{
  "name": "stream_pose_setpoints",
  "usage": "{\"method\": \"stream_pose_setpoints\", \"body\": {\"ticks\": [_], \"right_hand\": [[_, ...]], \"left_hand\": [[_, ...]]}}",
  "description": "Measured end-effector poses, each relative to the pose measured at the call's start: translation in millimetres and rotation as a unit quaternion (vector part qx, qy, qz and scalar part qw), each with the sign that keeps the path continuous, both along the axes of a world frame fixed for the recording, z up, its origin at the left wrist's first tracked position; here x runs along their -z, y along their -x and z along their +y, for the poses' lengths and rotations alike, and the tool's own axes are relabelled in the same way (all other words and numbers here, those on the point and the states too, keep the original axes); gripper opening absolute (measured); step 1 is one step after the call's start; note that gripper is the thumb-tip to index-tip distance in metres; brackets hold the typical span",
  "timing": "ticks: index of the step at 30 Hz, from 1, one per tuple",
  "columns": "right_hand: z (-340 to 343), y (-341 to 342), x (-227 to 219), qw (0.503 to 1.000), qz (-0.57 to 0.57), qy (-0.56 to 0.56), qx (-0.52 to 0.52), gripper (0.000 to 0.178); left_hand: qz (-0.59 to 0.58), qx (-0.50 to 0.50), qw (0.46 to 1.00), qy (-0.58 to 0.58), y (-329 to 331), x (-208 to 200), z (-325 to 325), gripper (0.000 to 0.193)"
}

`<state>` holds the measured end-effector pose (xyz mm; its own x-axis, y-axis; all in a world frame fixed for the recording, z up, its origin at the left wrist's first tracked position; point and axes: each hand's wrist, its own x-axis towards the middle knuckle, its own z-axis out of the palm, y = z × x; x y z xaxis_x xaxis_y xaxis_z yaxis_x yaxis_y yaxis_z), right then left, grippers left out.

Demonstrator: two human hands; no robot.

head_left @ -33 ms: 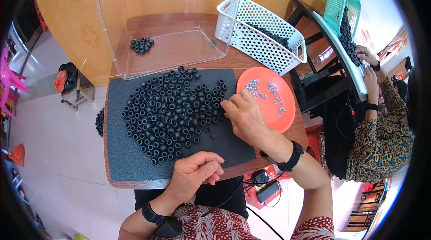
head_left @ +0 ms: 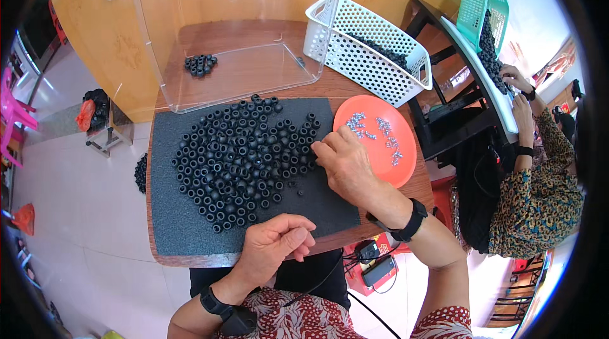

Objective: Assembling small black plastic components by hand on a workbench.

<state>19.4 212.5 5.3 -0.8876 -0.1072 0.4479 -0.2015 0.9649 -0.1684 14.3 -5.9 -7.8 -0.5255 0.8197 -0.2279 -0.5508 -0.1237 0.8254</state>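
Note:
A heap of small black hollow round pieces [head_left: 235, 155], like beads with open ends, covers much of a dark grey mat [head_left: 168, 225]. My right hand [head_left: 347, 164] reaches to the right edge of the heap, its fingers bent and drawn together; whatever they hold, if anything, is hidden. Beside it an orange-red plate [head_left: 374, 171] carries small shiny silvery bits [head_left: 387, 129] in loose clusters. My left hand [head_left: 277, 242] hovers at the mat's near edge with curled fingers and the thumb laid against them. Its grip hides any contents.
A clear plastic bin [head_left: 238, 56] lies behind the mat, with some black pieces [head_left: 200, 65] inside. The white perforated basket [head_left: 374, 66] at the back right holds more. Further right, another person's hands [head_left: 517, 79] work beside a green basket [head_left: 472, 12]. Cables [head_left: 352, 263] hang near the table's front.

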Motion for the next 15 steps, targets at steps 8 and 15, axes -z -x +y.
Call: {"method": "stream_pose_setpoints", "body": {"ticks": [8, 15], "right_hand": [[-1, -10, -11, 0.998, 0.044, 0.039, 0.023, 0.017], [-45, -74, -35, 0.923, -0.073, 0.374, 0.053, 0.016]], "left_hand": [[0.012, -0.012, 1.000, -0.016, -2, -1, 0, 0.018], [0.026, -0.087, 0.996, -0.021, -8, -5, 5, 0.021]]}}
